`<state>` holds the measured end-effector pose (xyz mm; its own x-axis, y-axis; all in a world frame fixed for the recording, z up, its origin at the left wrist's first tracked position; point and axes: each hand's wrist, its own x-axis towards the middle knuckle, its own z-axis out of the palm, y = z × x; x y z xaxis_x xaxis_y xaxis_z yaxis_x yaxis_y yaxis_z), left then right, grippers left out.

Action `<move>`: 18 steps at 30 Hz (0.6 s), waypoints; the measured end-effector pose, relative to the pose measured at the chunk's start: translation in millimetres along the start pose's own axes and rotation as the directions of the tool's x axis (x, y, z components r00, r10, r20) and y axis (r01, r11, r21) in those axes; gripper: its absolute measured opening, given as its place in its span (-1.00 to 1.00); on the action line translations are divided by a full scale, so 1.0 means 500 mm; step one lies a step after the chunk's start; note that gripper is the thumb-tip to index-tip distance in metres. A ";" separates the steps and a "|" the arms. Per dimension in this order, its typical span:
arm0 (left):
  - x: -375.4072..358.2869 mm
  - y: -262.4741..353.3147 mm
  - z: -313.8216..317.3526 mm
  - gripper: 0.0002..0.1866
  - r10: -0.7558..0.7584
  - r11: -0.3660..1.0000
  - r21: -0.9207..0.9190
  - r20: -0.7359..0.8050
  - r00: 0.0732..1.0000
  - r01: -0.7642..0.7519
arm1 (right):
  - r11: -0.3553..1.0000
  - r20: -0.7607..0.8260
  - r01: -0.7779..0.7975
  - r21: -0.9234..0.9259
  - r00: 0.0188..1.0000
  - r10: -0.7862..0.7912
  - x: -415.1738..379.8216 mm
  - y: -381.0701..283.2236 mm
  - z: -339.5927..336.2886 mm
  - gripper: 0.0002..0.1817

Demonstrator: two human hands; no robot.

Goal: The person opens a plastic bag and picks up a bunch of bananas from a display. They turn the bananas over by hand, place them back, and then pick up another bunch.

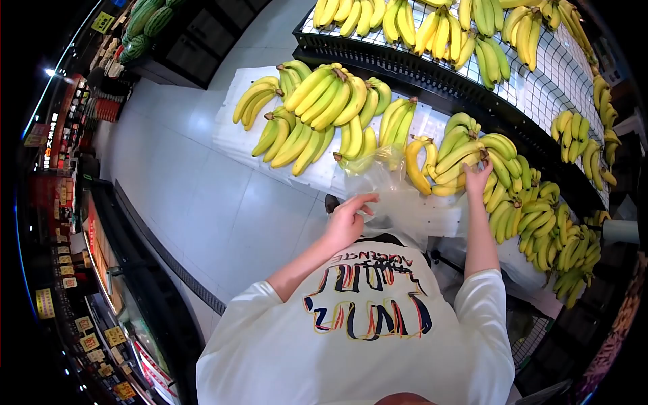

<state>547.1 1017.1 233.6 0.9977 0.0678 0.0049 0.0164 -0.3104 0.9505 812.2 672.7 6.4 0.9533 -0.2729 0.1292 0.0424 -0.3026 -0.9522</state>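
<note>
My right hand [478, 177] reaches to the bananas on the display and has its fingers closed at the stem end of a yellow-green banana bunch [453, 166]. My left hand [351, 220] is in front of my chest, palm turned inward, its fingers loosely bent and apart. Just beyond its fingertips, a clear plastic bag [386, 192] lies crumpled along the near edge of the white display surface [324, 177]. Between the bag and the bunch in my right hand is a small yellow banana cluster [417, 165].
Several banana bunches [327, 98] are heaped at the left end of the display, and more [550, 226] run down its right side. Behind stands a black-edged wire rack [520, 94] with further bananas. Watermelons [145, 23] sit at upper left; grey floor tiles [196, 169] lie left.
</note>
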 end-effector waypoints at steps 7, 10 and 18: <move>0.003 -0.010 0.022 -0.30 -0.052 0.998 -0.031 0.099 0.994 0.055 | 0.948 0.000 -0.273 0.167 0.961 0.277 -0.265 -0.225 -0.120 -0.77; 0.001 -0.018 0.037 -0.33 -0.021 0.974 -0.216 0.221 0.975 0.070 | 0.970 -0.031 -0.073 -0.232 0.997 0.068 -0.376 -0.352 -0.234 -0.64; 0.043 0.047 0.060 -0.41 0.230 0.973 -0.144 0.469 0.853 -0.183 | 0.273 -0.253 -0.374 -0.886 0.885 0.391 -0.640 -0.352 -0.538 -0.19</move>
<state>570.9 982.6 246.6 0.8854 -0.4585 0.0765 -0.1757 -0.1778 0.9683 419.4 567.8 207.2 0.7845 -0.5911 -0.1874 -0.6101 -0.7898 -0.0632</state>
